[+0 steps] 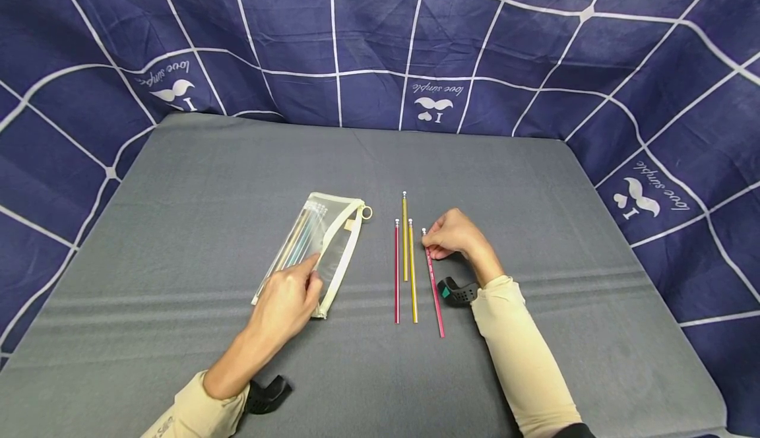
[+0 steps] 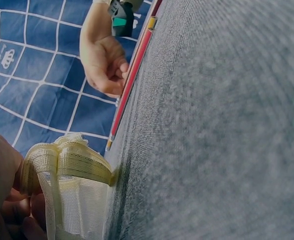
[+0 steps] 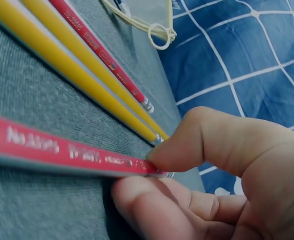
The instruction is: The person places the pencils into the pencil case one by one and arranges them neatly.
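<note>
Pouch (image 1: 344, 260): pencils (image 1: 309, 227) inside; my left hand (image 1: 287, 299) touches it, grip unclear.
Remaining pencils (image 1: 412, 273): four, right of pouch; my right hand (image 1: 457, 235) pinches one.

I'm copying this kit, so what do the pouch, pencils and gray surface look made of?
Pouch: see-through mesh, probably synthetic, since a fine grid shows; its matte, stitched-looking trim seems fabric.

Pencils: likely wood with painted, slightly shiny sides, judging by the pale sheen; the core is hidden.

Gray surface: matte woven cloth, it seems, with visible texture and creases.
</note>
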Demonstrator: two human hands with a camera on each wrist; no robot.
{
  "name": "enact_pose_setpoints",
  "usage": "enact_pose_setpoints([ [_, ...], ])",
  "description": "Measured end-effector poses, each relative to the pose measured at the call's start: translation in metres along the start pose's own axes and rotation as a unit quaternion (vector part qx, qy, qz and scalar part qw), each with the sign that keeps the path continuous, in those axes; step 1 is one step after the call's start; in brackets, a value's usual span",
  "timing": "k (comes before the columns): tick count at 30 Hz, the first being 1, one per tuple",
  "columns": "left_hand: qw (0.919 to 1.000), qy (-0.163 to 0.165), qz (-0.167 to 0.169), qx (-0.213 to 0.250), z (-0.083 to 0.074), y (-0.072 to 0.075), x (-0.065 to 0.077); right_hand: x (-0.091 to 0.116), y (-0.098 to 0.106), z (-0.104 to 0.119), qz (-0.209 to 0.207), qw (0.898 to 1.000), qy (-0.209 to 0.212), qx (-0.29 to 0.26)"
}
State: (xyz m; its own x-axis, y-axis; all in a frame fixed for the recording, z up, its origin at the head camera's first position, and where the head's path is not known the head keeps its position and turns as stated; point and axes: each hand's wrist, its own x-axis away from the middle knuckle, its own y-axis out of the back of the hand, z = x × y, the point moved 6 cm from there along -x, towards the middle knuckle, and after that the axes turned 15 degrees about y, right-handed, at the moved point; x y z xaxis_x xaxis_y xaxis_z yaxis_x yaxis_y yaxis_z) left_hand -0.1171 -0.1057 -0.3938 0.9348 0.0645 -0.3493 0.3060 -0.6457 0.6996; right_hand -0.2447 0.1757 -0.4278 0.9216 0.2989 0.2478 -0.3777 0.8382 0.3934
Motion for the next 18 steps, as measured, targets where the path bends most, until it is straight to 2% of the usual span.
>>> enact_pose_setpoints([
  [8, 1.0000, 0.000, 0.000, 0.001, 0.000, 0.000, 0.000, -0.002, 0.011, 0.001, -0.013, 0.998, 0.034, -0.056],
  [13, 1.0000, -0.001, -0.002, 0.003, 0.000, 0.001, 0.000, -0.004, 0.014, 0.003, -0.016, 0.993, 0.055, -0.108],
  [18, 1.0000, -0.005, -0.005, 0.003, -0.001, 0.001, 0.000, -0.006, 0.015, 0.003, -0.043, 0.985, 0.074, -0.151],
])
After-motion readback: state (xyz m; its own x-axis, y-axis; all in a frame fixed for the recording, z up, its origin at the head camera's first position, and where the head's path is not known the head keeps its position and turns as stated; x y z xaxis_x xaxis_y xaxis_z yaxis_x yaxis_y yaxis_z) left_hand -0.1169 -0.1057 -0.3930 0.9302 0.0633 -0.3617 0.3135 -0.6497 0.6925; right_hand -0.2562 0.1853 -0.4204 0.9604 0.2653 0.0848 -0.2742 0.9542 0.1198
